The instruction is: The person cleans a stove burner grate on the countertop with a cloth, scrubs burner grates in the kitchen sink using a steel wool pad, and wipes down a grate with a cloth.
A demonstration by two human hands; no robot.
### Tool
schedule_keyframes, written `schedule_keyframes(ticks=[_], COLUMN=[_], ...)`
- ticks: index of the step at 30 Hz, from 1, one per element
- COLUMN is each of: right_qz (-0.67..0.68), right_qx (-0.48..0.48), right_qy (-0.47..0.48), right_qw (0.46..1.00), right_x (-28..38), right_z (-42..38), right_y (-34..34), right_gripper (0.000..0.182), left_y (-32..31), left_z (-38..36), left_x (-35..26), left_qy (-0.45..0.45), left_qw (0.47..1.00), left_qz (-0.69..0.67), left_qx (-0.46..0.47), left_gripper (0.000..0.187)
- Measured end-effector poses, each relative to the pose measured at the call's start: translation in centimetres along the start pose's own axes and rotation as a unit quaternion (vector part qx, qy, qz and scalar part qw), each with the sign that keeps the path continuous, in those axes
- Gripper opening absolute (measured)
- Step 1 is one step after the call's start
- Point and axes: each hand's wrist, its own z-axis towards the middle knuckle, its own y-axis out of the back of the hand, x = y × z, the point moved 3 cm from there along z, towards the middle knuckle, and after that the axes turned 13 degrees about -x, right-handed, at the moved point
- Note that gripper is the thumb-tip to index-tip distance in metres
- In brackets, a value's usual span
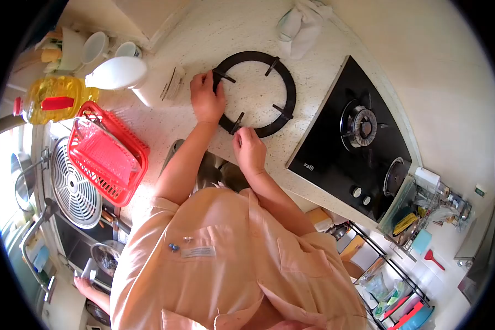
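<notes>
A black round pan support [290, 91] with several inward prongs lies on the speckled countertop, left of the gas hob. My left hand [207, 100] has its fingers closed over the ring's left side, near the upper-left prong. At the ring's near edge, my right hand [249, 149] pinches the rim beside the lower prong. The black glass hob [327, 140] shows a burner [362, 126] with no ring around it.
A white cloth [302, 27] lies at the back. To the left are a red basket [107, 151], an oil bottle [58, 99] and a white container [118, 73]. Another person's hand [84, 284] is beside the sink. A utensil rack [423, 203] stands right of the hob.
</notes>
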Motion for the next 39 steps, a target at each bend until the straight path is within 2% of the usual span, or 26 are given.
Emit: schedule_keyframes(ticks=[3, 4, 5, 7, 9, 11, 13, 16, 17, 19, 22, 25, 26, 29, 31, 33, 35, 37, 38, 39], right_qz=[-0.063, -0.071, -0.095, -0.091, 0.018, 0.035, -0.1, -0.191, -0.205, -0.126, -0.084, -0.131, -0.151, -0.173, -0.103, -0.026, -0.025, -0.05, -0.077, -0.106], right_qx=[-0.013, -0.017, -0.044, -0.057, -0.134, -0.168, -0.153, -0.07, -0.021, -0.022, -0.005, 0.026, -0.016, -0.006, 0.015, 0.048, 0.035, -0.03, -0.014, 0.002], right_qy=[0.02, -0.02, 0.003, -0.029, -0.079, -0.129, -0.06, 0.004, -0.022, -0.024, 0.083, 0.014, 0.007, 0.027, 0.042, 0.057, -0.048, 0.024, 0.003, -0.015], right_qw=[0.998, 0.997, 0.994, 0.994, 0.988, 0.977, 0.981, 0.979, 0.978, 0.992, 0.993, 0.991, 0.988, 0.985, 0.994, 0.997, 0.998, 0.998, 0.997, 0.994], right_x=[-3.0, -3.9, -5.2, -5.9, -7.2, -8.8, -8.7, -8.4, -7.6, -5.5, -4.0, -5.7, -5.4, -3.3, -2.1, -2.9, -4.1, -4.3, -5.3, -6.3], right_z=[1.1, 2.0, 2.7, 3.7, 3.7, 3.8, 4.6, 2.5, 0.8, -2.7, -3.5, -1.6, -1.4, -4.0, -4.7, -4.5, -4.2, -4.3, -5.3, -6.3], right_y=[2.0, 3.3, 4.0, 4.8, 5.7, 6.5, 7.2, 5.6, 4.8, 3.9, 4.4, 5.8, 5.8, 3.0, 2.6, 3.6, 5.8, 9.0, 9.9, 10.5], right_gripper=[0.009, 0.013, 0.012, 0.008, 0.006, 0.011, 0.017, 0.021, 0.022, 0.024, 0.024, 0.022, 0.022, 0.018, 0.02, 0.023, 0.021, 0.02, 0.02, 0.02], left_y=[0.0, 0.1, 0.1, 0.1, 0.0, 0.0, 0.3, 0.4, 0.3, 0.1, 0.2, 0.1, 0.2, 0.1, 0.0, 0.0, 1.3, 3.4, 5.3, 6.3], left_z=[0.1, 0.1, 0.2, 0.0, 0.1, 0.4, 0.1, 0.3, 0.3, 0.1, 0.1, 0.2, 0.1, -0.1, -0.2, -0.1, 0.0, -0.6, -0.7, -2.0], left_x=[-0.1, -0.3, -0.4, -0.2, -0.1, -0.2, -0.3, -0.3, -0.3, -0.3, -0.1, -0.1, -0.1, 0.0, 0.2, 0.6, 0.4, -0.2, -1.1, -1.4], left_qy=[-0.005, -0.005, -0.005, -0.006, -0.014, -0.006, 0.003, 0.009, 0.004, 0.002, 0.008, 0.016, 0.016, 0.005, -0.001, 0.013, 0.039, 0.041, 0.054, 0.044], left_qw=[1.0, 1.0, 1.0, 1.0, 1.0, 1.0, 1.0, 1.0, 1.0, 1.0, 1.0, 1.0, 1.0, 1.0, 1.0, 1.0, 0.996, 0.995, 0.993, 0.993], left_qz=[0.001, 0.004, 0.007, 0.009, 0.009, 0.001, -0.005, -0.005, 0.004, 0.005, -0.007, -0.013, -0.014, -0.012, 0.002, -0.021, -0.078, -0.094, -0.101, -0.105], left_qx=[0.003, 0.005, 0.005, 0.009, 0.007, 0.002, 0.012, 0.02, 0.018, 0.013, 0.009, 0.009, 0.006, -0.002, -0.009, 0.01, 0.006, -0.011, -0.002, -0.033], left_gripper=[0.034, 0.034, 0.034, 0.034, 0.034, 0.033, 0.034, 0.035, 0.034, 0.034, 0.034, 0.035, 0.035, 0.037, 0.038, 0.039, 0.04, 0.04, 0.041, 0.04])
